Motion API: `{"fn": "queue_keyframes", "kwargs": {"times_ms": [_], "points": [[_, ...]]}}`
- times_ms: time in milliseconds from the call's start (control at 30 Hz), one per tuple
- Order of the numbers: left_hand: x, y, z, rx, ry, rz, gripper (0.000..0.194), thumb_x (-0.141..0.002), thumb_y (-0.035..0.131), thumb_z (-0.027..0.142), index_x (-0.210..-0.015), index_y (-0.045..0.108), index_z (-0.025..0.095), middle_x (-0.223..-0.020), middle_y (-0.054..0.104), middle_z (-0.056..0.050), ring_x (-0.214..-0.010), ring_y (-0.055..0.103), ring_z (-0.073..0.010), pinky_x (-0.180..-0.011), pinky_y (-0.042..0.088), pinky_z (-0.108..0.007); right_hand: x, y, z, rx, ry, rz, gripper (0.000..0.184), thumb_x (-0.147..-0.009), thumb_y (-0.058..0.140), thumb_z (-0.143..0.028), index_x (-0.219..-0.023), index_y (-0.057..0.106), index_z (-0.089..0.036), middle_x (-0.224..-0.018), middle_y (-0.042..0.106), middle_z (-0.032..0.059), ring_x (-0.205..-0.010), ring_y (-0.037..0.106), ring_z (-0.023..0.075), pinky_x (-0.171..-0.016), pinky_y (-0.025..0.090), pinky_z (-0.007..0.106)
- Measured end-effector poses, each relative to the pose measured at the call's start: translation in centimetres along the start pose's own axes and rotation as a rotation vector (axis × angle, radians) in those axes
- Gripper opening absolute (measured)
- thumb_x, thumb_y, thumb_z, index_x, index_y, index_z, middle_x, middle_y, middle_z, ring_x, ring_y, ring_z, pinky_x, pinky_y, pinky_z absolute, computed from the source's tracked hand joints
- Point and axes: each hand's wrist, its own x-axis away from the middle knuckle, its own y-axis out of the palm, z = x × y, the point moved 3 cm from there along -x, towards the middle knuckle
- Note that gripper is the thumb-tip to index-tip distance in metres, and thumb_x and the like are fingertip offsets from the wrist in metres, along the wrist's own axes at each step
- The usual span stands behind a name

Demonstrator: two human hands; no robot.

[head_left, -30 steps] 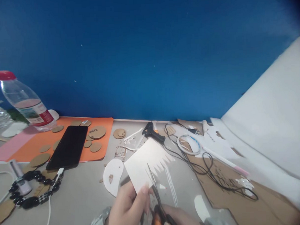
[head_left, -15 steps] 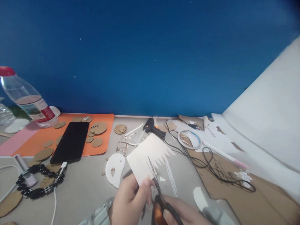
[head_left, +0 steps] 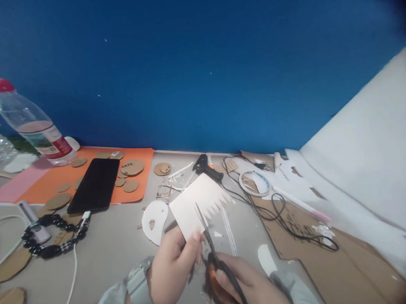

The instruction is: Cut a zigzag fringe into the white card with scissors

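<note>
here's the left hand [head_left: 176,265], thumb and fingers pinching the lower corner of a white, four-sided paper-like sheet with a fringed right edge [head_left: 193,201], mid-view above the grey table [head_left: 109,250]. that thumb sits near the blades: a slip could nick it. now the right hand [head_left: 244,280], curled round black-and-orange-handled metal scissors [head_left: 212,252]; too deep a snip might sever a strip. the count, left to right: one red-capped clear plastic bottle [head_left: 51,143], one black beaded bracelet [head_left: 49,253], one flat black rectangular phone [head_left: 95,186], one sheet, one black glue gun [head_left: 208,169], one pair of scissors, two hands!
</note>
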Motion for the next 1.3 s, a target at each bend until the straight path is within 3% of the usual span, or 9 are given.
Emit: {"fn": "queue_keyframes", "kwargs": {"times_ms": [233,367,500,667,800,933,1167,1300], "points": [[0.1,0.0,-0.2,0.000,0.011,-0.005,0.037,-0.092,0.037,0.040,-0.062,0.044,0.019,-0.053,0.042,0.004,-0.050,0.041,-0.0102,-0.053,0.035,-0.022,-0.6,0.7,1.2,-0.271,0.062,-0.039,0.054,-0.059,0.066,-0.071,-0.065,0.054,-0.019,-0.056,0.032,-0.0065,-0.059,0.045,0.0119,-0.066,0.046,0.024],[0.1,0.1,-0.7,0.030,0.008,-0.019,0.040,-0.093,0.037,0.043,-0.061,0.042,0.019,-0.053,0.038,0.005,-0.050,0.038,-0.0096,-0.052,0.033,-0.022,-0.8,1.0,2.0,-0.324,0.103,-0.042,0.049,-0.062,0.070,-0.064,-0.067,0.054,-0.018,-0.055,0.036,-0.0071,-0.053,0.044,0.0090,-0.057,0.044,0.019],[0.0,0.1,-0.7,0.021,0.007,-0.020,0.042,-0.092,0.037,0.045,-0.060,0.042,0.019,-0.051,0.037,0.005,-0.049,0.037,-0.0095,-0.051,0.032,-0.022,-0.8,1.0,1.9,-0.322,0.093,-0.040,0.045,-0.064,0.070,-0.060,-0.069,0.056,-0.017,-0.055,0.040,-0.0069,-0.053,0.046,0.0091,-0.058,0.045,0.019],[0.0,0.1,-0.2,0.027,0.019,-0.022,0.042,-0.092,0.037,0.044,-0.059,0.040,0.019,-0.050,0.036,0.005,-0.048,0.036,-0.0095,-0.050,0.031,-0.022,-0.9,1.2,1.8,-0.346,0.092,-0.061,0.041,-0.070,0.069,-0.053,-0.065,0.049,-0.018,-0.051,0.028,-0.0099,-0.045,0.030,0.0052,-0.042,0.028,0.015],[0.0,0.0,-0.3,0.011,0.021,-0.013,0.041,-0.092,0.036,0.042,-0.058,0.039,0.020,-0.050,0.036,0.005,-0.048,0.036,-0.0096,-0.050,0.032,-0.022,-1.0,1.2,1.6,-0.369,0.089,-0.074,0.040,-0.071,0.070,-0.049,-0.066,0.046,-0.018,-0.054,0.030,-0.0091,-0.049,0.032,0.0049,-0.044,0.024,0.015],[0.0,0.0,-0.6,-0.010,0.012,-0.017,0.042,-0.093,0.035,0.044,-0.058,0.039,0.020,-0.050,0.036,0.006,-0.047,0.036,-0.0097,-0.049,0.031,-0.022,-1.0,1.2,1.7,-0.326,0.067,-0.097,0.040,-0.073,0.066,-0.051,-0.065,0.044,-0.018,-0.049,0.027,-0.0103,-0.045,0.024,0.0045,-0.042,0.016,0.017],[0.2,-0.2,-0.2,0.042,0.018,0.034,0.042,-0.094,0.035,0.041,-0.059,0.041,0.020,-0.053,0.042,0.004,-0.051,0.042,-0.0105,-0.055,0.035,-0.022,-0.9,1.4,1.4,-0.391,0.077,-0.073,0.043,-0.071,0.067,-0.053,-0.065,0.041,-0.019,-0.052,0.025,-0.0101,-0.047,0.024,0.0053,-0.045,0.020,0.018],[0.1,-0.2,-0.2,0.067,0.015,0.036,0.041,-0.094,0.034,0.042,-0.060,0.039,0.020,-0.051,0.037,0.006,-0.047,0.036,-0.0091,-0.049,0.032,-0.021,-0.5,0.9,0.7,-0.154,0.028,-0.035,0.039,-0.076,0.060,-0.054,-0.066,0.050,-0.018,-0.053,0.032,-0.0079,-0.049,0.031,0.0082,-0.051,0.034,0.021]]}}
